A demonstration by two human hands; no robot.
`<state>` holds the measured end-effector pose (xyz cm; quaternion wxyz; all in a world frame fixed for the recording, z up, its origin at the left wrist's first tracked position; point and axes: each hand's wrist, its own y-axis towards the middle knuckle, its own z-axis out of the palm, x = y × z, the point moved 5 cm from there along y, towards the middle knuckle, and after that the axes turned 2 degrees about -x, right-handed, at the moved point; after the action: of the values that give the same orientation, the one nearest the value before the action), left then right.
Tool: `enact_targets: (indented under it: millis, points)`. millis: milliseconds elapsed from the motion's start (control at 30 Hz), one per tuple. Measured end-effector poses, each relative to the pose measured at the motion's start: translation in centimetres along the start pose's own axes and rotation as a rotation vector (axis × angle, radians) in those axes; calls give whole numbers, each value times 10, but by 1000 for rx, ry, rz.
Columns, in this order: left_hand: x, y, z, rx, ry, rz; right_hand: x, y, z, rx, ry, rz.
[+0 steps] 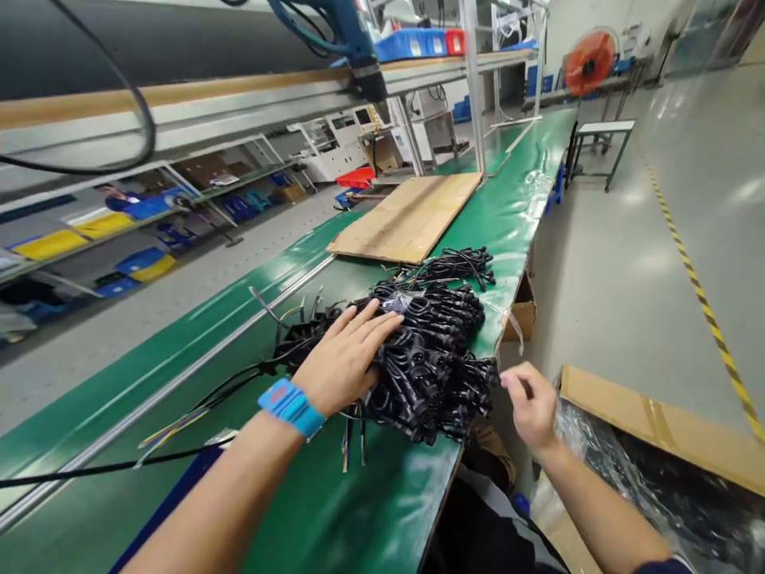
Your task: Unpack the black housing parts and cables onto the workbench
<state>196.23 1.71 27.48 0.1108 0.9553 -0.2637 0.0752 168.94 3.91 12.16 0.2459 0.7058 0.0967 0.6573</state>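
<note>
My left hand (350,351), a blue band (292,406) round its wrist, lies with fingers stretched over a heap of black cables (418,359). The cables have moulded black connectors toward the table's right edge, and loose coloured wire ends (179,426) poke out at the left. Past the table edge, just right of the heap, my right hand (531,406) is closed with thumb and forefinger brought together. Whatever it may pinch is too small to make out. A smaller bundle of black cables (457,267) lies behind the heap.
A flat cardboard sheet (412,215) rests farther along the green table (382,510). On the right stands a cardboard box (651,422) with clear plastic and dark contents. A blue power tool (352,40) hangs above. A clear strip (511,323) dangles off the edge.
</note>
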Motion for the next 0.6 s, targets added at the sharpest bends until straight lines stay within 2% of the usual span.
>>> enact_targets:
  millis: [67,100,167,233,300,433,500,600]
  points:
    - [2,12,10,84,-37,27,-28,-52,-13,68,-2,164]
    - [3,13,13,83,-51,20,-39,-75,-18,119,-1,239]
    - [3,5,14,19,-65,-15,-54,-110,-31,199,0,360]
    - [2,-9,11,-68,-67,-69,-62,-127,-48,238,-17,426]
    - [0,-23,10,-118,-72,-124,-66,-129,-66,274,-42,436]
    - [-5,-33,14,-149,-123,-218,-63,-109,-90,341,-53,366]
    - [-7,-33,16,-161,-127,-276,-56,-98,-90,382,-41,313]
    - [-11,-37,20,-181,-168,-405,-42,-85,-79,423,-1,239]
